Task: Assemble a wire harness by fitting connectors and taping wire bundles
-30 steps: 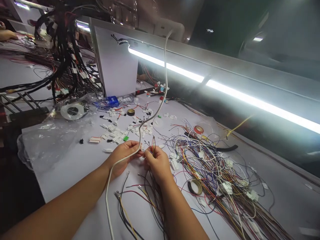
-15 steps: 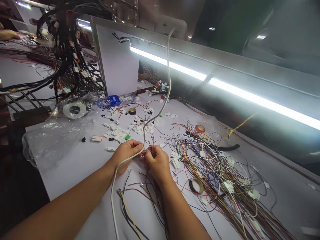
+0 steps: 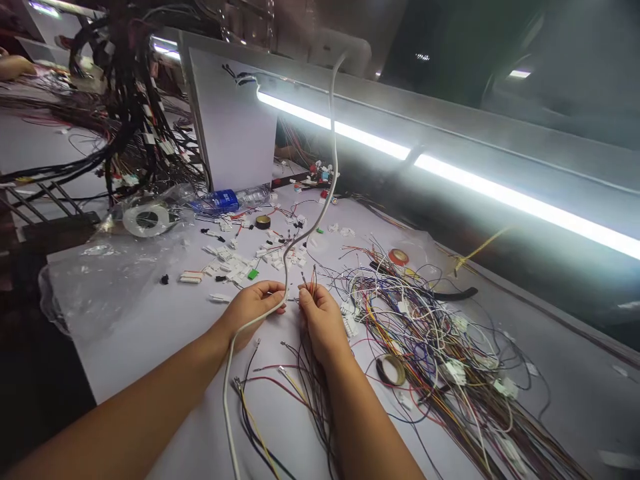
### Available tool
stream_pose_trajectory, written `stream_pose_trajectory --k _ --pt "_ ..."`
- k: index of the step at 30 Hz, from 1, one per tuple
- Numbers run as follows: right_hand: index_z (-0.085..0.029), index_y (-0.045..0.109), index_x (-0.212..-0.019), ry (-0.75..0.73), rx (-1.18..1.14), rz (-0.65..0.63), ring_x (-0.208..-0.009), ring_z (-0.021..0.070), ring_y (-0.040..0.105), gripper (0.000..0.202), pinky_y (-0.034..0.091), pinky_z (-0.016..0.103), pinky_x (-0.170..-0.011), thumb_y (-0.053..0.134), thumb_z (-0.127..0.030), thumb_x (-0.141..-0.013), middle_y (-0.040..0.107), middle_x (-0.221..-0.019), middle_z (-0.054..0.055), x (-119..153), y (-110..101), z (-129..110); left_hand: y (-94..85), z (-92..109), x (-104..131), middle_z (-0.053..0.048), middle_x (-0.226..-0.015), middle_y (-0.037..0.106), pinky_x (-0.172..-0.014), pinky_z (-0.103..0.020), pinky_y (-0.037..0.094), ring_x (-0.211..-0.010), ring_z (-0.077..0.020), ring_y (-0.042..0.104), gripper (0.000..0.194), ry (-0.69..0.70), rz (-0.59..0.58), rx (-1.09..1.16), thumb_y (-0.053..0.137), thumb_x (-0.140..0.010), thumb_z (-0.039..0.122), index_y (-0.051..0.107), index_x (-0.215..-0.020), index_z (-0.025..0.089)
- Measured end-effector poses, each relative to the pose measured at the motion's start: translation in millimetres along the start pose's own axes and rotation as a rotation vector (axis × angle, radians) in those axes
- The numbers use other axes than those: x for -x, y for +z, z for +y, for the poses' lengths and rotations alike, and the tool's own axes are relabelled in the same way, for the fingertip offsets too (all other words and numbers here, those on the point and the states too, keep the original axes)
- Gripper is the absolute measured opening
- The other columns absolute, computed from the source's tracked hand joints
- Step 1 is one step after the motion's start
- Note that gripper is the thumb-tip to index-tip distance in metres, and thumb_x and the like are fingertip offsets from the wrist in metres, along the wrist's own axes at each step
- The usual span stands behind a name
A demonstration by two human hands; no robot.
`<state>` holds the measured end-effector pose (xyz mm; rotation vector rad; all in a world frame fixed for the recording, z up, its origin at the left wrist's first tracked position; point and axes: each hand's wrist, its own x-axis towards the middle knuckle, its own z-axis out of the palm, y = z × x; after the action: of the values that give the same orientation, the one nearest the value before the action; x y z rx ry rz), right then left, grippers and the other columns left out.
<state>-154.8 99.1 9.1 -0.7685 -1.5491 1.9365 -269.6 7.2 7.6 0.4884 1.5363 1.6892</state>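
**Right hand pinches thin wires over a busy surface**

The right hand has its thumb and fingers squeezed on the thin wires. Their tips poke up past the hand, and the rest runs down to the near side of the surface. To the left is the left hand, with thumb and fingers close together. I can't tell if it is pinching anything, because its fingertips are hard to see. The two hands are near each other but apart. A white cord crosses in front of the left hand.

Far to the left lies a crinkly clear bag. A white ring is in it or under it; the shiny plastic makes it hard to say which. Just right of the bag, a clear and blue bottle lies on its side. Lots of little plugs are spread out beyond the hands. A big messy wire heap sits to the right, with a tape roll at its near left edge.
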Motion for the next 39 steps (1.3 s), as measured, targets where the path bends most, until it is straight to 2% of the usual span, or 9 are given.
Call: stream_pose_trajectory --k 5,9,14,20,25,27,29,34,39 --pt "-0.018 0.057 -0.094 0.062 -0.186 -0.034 -0.046 0.0060 0.041 0.026 0.027 0.020 -0.045 0.063 -0.038 -0.077 0.056 -0.066 -0.005 -2.1 -1.0 -2.6 -2.8 -0.6 -2.7 0.000 -0.077 0.065 -0.074 -0.028 0.047 -0.067 -0.0116 0.060 0.032 -0.014 0.008 0.052 0.079 -0.066 0.036 0.068 -0.089 0.015" --pt "-0.018 0.058 -0.090 0.092 -0.225 -0.060 -0.051 0.0068 0.045 0.024 0.031 0.020 -0.049 0.065 -0.021 -0.067 0.059 -0.070 -0.004 -1.0 -2.0 -5.7 -3.5 2.2 -3.0 0.001 -0.078 0.064 -0.077 -0.026 0.046 -0.071 -0.0107 0.060 0.033 -0.001 0.007 0.161 0.080 -0.066 0.034 0.066 -0.088 0.014" --pt "-0.018 0.059 -0.083 0.069 -0.079 -0.120 -0.055 0.0069 0.045 0.020 0.035 0.020 -0.054 0.070 -0.021 -0.066 0.053 -0.066 -0.006 0.4 -6.3 -4.8 -3.6 4.2 -2.5 0.002 -0.075 0.064 -0.073 -0.024 0.046 -0.069 -0.0100 0.060 0.032 0.007 0.011 0.209 0.082 -0.064 0.032 0.064 -0.085 0.015" --pt "-0.018 0.061 -0.083 -0.034 0.008 -0.017 -0.060 0.0094 0.051 0.019 0.044 0.022 -0.056 0.070 -0.032 -0.073 0.057 -0.070 -0.003 -0.2 -4.7 -4.8 -5.8 1.5 -4.3 0.002 -0.078 0.061 -0.069 -0.025 0.047 -0.066 -0.0094 0.057 0.034 0.015 -0.010 0.150 0.077 -0.069 0.033 0.063 -0.094 0.015" --pt "-0.020 0.057 -0.082 0.060 -0.415 0.112 -0.061 0.0082 0.054 0.028 0.047 0.021 -0.059 0.076 -0.035 -0.069 0.054 -0.071 -0.005 -4.3 -6.5 -7.6 -4.1 2.3 -4.0 0.002 -0.075 0.059 -0.064 -0.023 0.045 -0.065 -0.0094 0.055 0.029 0.008 -0.036 0.068 0.074 -0.072 0.033 0.063 -0.092 0.015" --pt "-0.020 0.055 -0.081 0.080 -0.471 0.180 -0.058 0.0078 0.053 0.031 0.044 0.018 -0.055 0.077 -0.036 -0.067 0.052 -0.066 -0.006 -5.8 -7.8 -7.9 -2.9 5.2 -3.0 0.003 -0.069 0.058 -0.062 -0.022 0.044 -0.064 -0.0091 0.053 0.027 -0.006 -0.042 0.085 0.074 -0.073 0.032 0.063 -0.090 0.015" --pt "-0.020 0.056 -0.081 0.065 -0.352 0.168 -0.055 0.0074 0.051 0.029 0.040 0.017 -0.050 0.076 -0.036 -0.067 0.052 -0.063 -0.006 -5.3 -7.5 -7.9 -2.6 8.8 -1.9 0.003 -0.066 0.057 -0.060 -0.021 0.043 -0.062 -0.0086 0.051 0.026 -0.015 -0.061 0.141 0.074 -0.073 0.032 0.063 -0.090 0.015" --pt "-0.019 0.060 -0.076 0.032 0.203 0.034 -0.046 0.0089 0.046 0.018 0.035 0.021 -0.046 0.067 -0.036 -0.072 0.054 -0.058 -0.005 2.2 -1.8 -9.4 -5.3 12.3 -0.2 0.002 -0.066 0.058 -0.055 -0.020 0.041 -0.059 -0.0081 0.051 0.029 -0.046 -0.114 0.194 0.075 -0.073 0.032 0.064 -0.093 0.015" --pt "-0.020 0.065 -0.078 -0.177 0.566 0.028 -0.057 0.0121 0.052 0.012 0.039 0.023 -0.055 0.059 -0.031 -0.079 0.061 -0.066 -0.003 4.9 -1.0 -9.9 -6.6 9.1 -0.8 0.000 -0.070 0.060 -0.058 -0.020 0.043 -0.061 -0.0085 0.053 0.027 -0.067 -0.150 0.150 0.074 -0.075 0.033 0.065 -0.092 0.014"
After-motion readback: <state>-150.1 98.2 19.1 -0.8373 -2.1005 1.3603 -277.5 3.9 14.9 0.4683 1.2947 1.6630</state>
